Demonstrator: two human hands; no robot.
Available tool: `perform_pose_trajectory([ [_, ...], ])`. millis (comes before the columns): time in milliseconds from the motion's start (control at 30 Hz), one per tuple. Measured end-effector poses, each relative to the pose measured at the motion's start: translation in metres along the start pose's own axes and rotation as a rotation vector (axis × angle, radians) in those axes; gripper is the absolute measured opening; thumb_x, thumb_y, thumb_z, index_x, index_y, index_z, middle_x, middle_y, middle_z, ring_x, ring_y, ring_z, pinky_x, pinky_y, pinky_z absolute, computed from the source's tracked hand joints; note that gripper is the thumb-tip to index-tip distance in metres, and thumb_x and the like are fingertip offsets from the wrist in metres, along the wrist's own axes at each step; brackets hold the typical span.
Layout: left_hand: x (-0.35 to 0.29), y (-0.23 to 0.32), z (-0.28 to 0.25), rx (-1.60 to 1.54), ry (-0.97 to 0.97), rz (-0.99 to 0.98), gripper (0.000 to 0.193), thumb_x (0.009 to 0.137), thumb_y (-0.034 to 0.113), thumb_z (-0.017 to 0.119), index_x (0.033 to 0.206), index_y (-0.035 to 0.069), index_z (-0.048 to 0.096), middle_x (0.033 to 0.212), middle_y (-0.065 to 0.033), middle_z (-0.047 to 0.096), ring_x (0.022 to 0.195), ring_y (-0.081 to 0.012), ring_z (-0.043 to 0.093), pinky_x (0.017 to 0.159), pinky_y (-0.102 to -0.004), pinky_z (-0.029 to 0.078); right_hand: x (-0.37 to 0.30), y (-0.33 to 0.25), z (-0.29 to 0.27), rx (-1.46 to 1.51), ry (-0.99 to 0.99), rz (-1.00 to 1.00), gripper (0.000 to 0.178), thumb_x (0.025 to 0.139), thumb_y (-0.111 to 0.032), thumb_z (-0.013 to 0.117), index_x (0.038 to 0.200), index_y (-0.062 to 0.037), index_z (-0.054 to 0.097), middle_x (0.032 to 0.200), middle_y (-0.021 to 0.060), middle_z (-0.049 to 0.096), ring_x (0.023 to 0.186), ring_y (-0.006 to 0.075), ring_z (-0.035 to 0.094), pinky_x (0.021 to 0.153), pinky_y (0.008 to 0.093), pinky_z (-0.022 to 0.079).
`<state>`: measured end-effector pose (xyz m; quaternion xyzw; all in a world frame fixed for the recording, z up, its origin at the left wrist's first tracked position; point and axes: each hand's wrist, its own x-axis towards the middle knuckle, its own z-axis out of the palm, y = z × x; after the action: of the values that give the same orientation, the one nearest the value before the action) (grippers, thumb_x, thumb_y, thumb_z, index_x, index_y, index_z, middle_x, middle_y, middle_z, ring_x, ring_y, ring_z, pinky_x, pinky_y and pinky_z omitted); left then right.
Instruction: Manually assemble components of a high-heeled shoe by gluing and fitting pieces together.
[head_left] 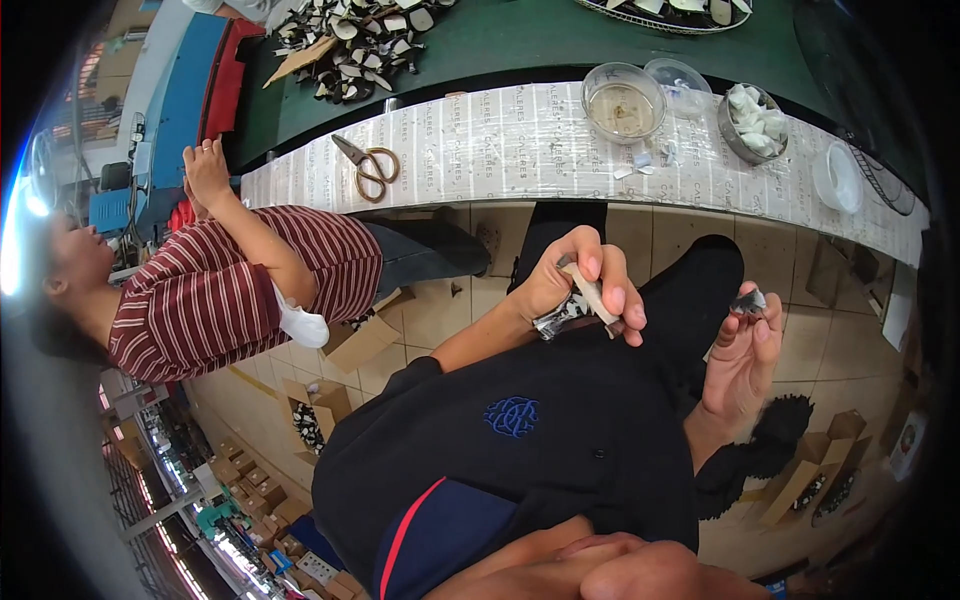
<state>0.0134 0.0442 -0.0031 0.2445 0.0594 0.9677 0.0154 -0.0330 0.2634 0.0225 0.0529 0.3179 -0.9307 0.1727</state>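
Left hand [572, 268] grip pinching pale strip [594, 293]; probably light, stiffish, hold by edges. Right hand [740, 365] grip pinching dark scrap [749, 301]; likely light, flimsy, take by corner.

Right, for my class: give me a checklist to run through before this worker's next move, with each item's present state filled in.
1. Left hand grips the flat, pale beige strip: ok, in its fingers.
2. Strip attached to the shiny black-and-white piece beside it: cannot tell; the hand hides where they meet.
3. Right hand holds the small, crumpled dark-grey scrap: ok, at its fingertips.
4. One hand free: not ok; both are occupied.
5. Bronze-handled metal scissors laid down: ok, on the long, white patterned worktop.
6. Round, clear bowl upright: ok.
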Motion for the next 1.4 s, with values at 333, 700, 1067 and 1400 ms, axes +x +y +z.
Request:
perform_pose_trajectory([
  [333, 0.001, -0.004, 0.005, 0.091, -0.027, 0.019, 0.017, 0.091, 0.014, 0.059, 0.104, 0.008, 0.05, 0.098, -0.0161, 0.056, 0.099, -0.0371, 0.06, 0.076, -0.0466, 0.057, 0.002, 0.001, 0.002, -0.051, -0.157, 0.059, 0.014, 0.089, -0.002, 0.052, 0.098, -0.0018, 0.042, 0.113, 0.0184, 0.048, 0.097, 0.0181, 0.06, 0.084, 0.022, 0.056],
  [700, -0.005, 0.008, 0.005, 0.63, 0.467, -0.256, 0.041, 0.082, 0.011, 0.072, 0.115, -0.003, 0.053, 0.103, -0.0084, 0.062, 0.093, -0.014, 0.061, 0.082, -0.0266, 0.05, -0.001, 0.0, 0.028, -0.57, -0.172, -0.44, 0.022, 0.075, 0.002, 0.064, 0.087, -0.005, 0.047, 0.107, 0.0251, 0.062, 0.099, 0.0264, 0.059, 0.092, 0.0385, 0.042],
  [1067, 0.003, 0.008, 0.018, 0.735, 0.479, -0.292, 0.035, 0.082, 0.007, 0.071, 0.112, -0.002, 0.054, 0.099, -0.004, 0.06, 0.091, -0.0087, 0.057, 0.08, -0.0234, 0.047, 0.005, 0.008, 0.051, -1.212, -0.328, -0.81, 0.015, 0.076, 0.0, 0.067, 0.088, -0.0039, 0.06, 0.098, 0.0166, 0.069, 0.095, 0.0286, 0.066, 0.095, 0.043, 0.038],
  [1400, 0.004, 0.01, 0.019, 0.741, 0.494, -0.307, 0.034, 0.083, 0.006, 0.07, 0.112, -0.003, 0.054, 0.098, -0.0053, 0.06, 0.09, -0.0095, 0.059, 0.08, -0.0239, 0.049, 0.009, 0.011, 0.055, -1.329, -0.42, -0.803, 0.014, 0.076, -0.004, 0.071, 0.085, -0.0062, 0.06, 0.095, 0.0133, 0.071, 0.098, 0.0284, 0.066, 0.098, 0.042, 0.032],
])
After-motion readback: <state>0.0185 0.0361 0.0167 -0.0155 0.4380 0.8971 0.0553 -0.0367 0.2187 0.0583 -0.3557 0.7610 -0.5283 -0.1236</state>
